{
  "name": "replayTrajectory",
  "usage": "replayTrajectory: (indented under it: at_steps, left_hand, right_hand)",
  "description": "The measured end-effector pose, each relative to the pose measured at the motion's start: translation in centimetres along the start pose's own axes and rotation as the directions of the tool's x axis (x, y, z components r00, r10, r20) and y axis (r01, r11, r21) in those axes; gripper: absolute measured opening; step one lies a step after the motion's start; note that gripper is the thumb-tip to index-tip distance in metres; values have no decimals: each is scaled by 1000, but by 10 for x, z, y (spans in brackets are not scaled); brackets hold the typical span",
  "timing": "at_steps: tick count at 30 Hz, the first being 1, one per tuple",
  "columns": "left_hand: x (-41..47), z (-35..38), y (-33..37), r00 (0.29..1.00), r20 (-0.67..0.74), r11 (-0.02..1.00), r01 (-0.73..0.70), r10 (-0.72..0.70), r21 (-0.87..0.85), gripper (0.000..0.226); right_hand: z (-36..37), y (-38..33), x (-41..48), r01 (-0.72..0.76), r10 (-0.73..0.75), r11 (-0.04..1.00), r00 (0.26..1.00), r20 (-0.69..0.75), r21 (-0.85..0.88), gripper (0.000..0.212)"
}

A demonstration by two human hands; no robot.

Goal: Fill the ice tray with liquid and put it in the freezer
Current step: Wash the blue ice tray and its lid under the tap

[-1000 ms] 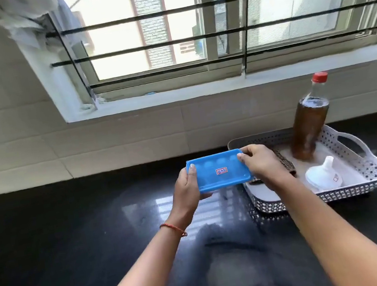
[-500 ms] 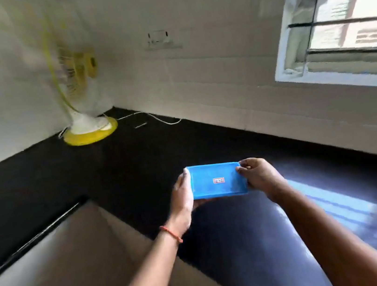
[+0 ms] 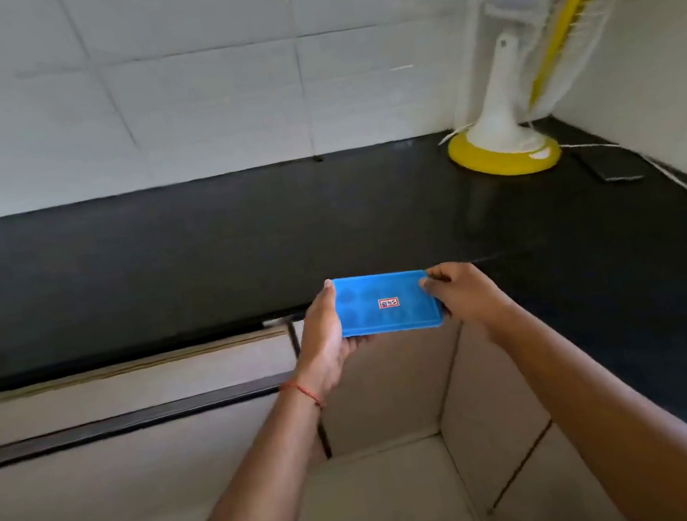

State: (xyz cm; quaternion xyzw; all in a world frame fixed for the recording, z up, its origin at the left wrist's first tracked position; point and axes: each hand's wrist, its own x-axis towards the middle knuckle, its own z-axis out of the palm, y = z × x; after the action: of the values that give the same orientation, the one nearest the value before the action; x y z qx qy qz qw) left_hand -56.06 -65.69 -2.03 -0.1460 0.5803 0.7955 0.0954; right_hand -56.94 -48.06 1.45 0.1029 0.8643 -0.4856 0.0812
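A blue ice tray [image 3: 386,303] with a small red-and-white sticker is held level in mid-air, in front of the edge of the black counter [image 3: 198,255]. My left hand [image 3: 323,343] grips its left end, thumb on the top edge and fingers underneath. My right hand [image 3: 467,293] pinches its right end. The tray's top looks covered by a blue lid with round cells faintly showing through. No liquid or freezer is in view.
A white and yellow table fan [image 3: 507,115] stands on the counter at the back right, with a white cable [image 3: 677,179] trailing along the wall. A dark flat object [image 3: 613,170] lies beside it. Beige tiled floor [image 3: 390,498] and cabinet fronts lie below the counter.
The view has swung left, away from the window and the basket with the bottle and funnel. The fan has shifted from the left to the right. Both hands still hold the tray.
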Motion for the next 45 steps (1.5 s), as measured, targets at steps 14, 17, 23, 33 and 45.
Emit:
replayTrajectory:
  at_steps: [14,17,23,33,45]
  left_hand:
    - [74,-252,102,876,-477,966,-178,68,-190,42]
    - [73,-314,118,841,-536,949,-222,71,-224,36]
    - [65,-444,158,820,-572,940,-216,27,-266,37]
    - [78,-629,222,818,-571,881,-219,-68,-419,37]
    - [150,-820,319,791,-609,866,-262,-59,-425,40]
  right_hand:
    - [265,-197,141,228,-199,974,863,465,-6,31]
    - [330,-231,142,271,-224,963,822,524,-13,31]
    - [456,-297,128,273,-231,962,788,570,13,28]
    - [623,-399,114,262,-211,965,775,596,0,27]
    - [803,-523,164,255,-283,958,746,603,134,19]
